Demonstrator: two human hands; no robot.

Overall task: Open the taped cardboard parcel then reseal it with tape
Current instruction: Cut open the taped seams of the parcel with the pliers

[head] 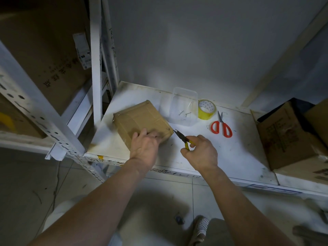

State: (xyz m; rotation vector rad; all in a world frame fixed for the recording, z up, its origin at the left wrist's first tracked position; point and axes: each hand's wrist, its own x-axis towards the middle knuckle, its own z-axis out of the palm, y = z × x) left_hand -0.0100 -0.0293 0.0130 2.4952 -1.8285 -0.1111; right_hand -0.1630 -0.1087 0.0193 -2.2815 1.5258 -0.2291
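A scuffed white shelf [230, 153] in a dim storeroom of metal racking. The taped cardboard parcel [142, 119] lies at its left end, the left hand [144, 144] pressing on it, fingers relaxed. The right hand [200, 153] grips yellow-handled pliers [182, 138] beside the parcel. Tape roll [206, 109], red scissors [221, 127] and clear tub [183, 107] sit behind.

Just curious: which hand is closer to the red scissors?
Right. The right hand, gripping pliers, is just left of and below the scissors; the left hand rests on the parcel, farther left.
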